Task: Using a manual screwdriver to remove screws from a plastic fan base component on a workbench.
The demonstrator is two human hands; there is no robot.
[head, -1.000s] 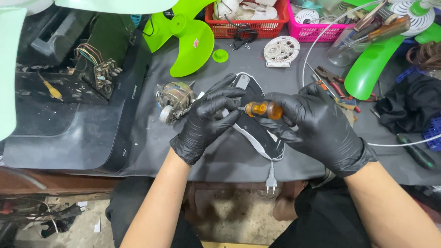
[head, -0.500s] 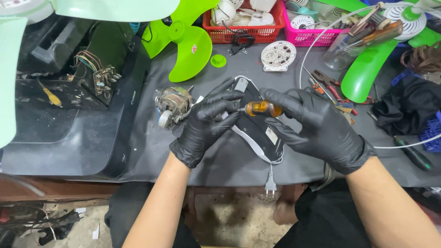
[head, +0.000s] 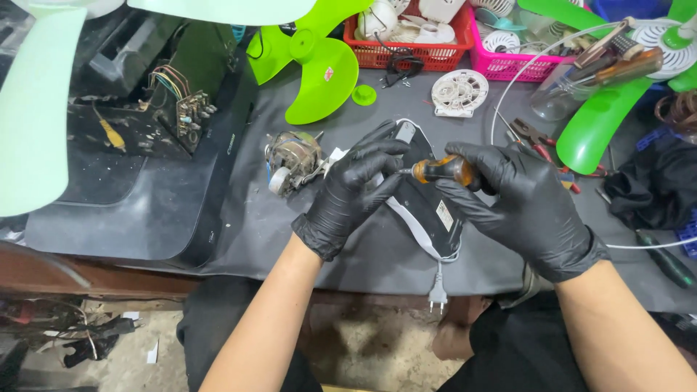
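Note:
Both my hands wear black gloves. My right hand (head: 519,207) grips a screwdriver with an amber handle (head: 443,171), its shaft pointing left. My left hand (head: 352,190) rests on a black oblong device (head: 425,196) and its fingertips meet the screwdriver's shaft. The device lies on a dark grey mat (head: 261,232). A white cord loops around the device and ends in a plug (head: 436,294) hanging over the front edge. A small electric motor (head: 290,161) sits just left of my left hand.
Green fan blades (head: 316,69) lie at the back, a second green blade (head: 595,127) to the right. Red (head: 421,43) and pink (head: 519,65) baskets hold parts. A white round grille (head: 459,92), pliers (head: 537,141), a circuit board (head: 185,112) and a green-handled tool (head: 664,261) lie around.
My hands and the screwdriver stay on the device; they have only shifted slightly. The view has tilted a little.

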